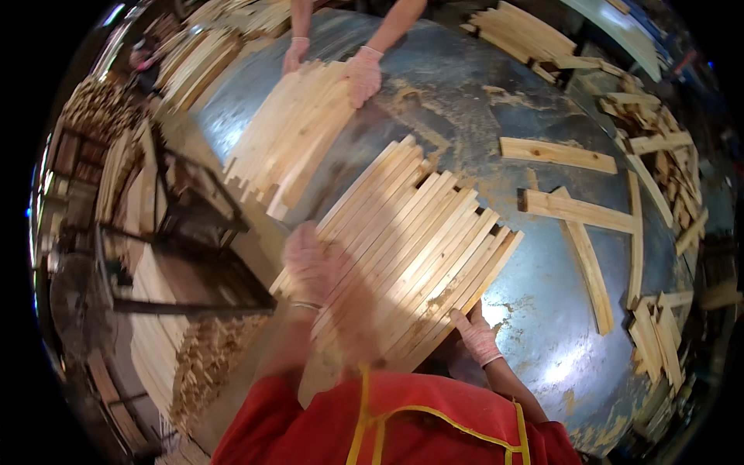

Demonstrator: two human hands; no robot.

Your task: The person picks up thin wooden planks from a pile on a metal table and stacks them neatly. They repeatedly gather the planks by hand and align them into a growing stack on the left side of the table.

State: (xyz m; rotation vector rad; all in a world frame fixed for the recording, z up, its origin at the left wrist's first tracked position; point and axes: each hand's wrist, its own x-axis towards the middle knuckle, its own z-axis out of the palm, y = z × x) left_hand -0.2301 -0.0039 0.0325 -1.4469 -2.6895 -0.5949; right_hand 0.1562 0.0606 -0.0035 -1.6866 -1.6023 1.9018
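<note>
A row of long, narrow wooden strips (411, 240), laid side by side with uneven far ends, lies at a slant in front of me. My left hand (308, 267), in a pale glove, is at the left edge of the row; motion blurs its fingers. At the near right edge, my gloved right hand (476, 335) grips the outermost strip, its thumb toward the top and its other fingers partly hidden. Across the table, another person's gloved hands (364, 75) hold the far end of a second row of strips (298, 124).
The metal table (550, 341) carries scattered sawdust. Several loose boards (581, 211) lie at the right, beside a heap of offcuts (659, 147). More boards (523, 32) are stacked at the far right. Left of me stand a dark metal frame (186, 302) and stacked lumber (213, 356).
</note>
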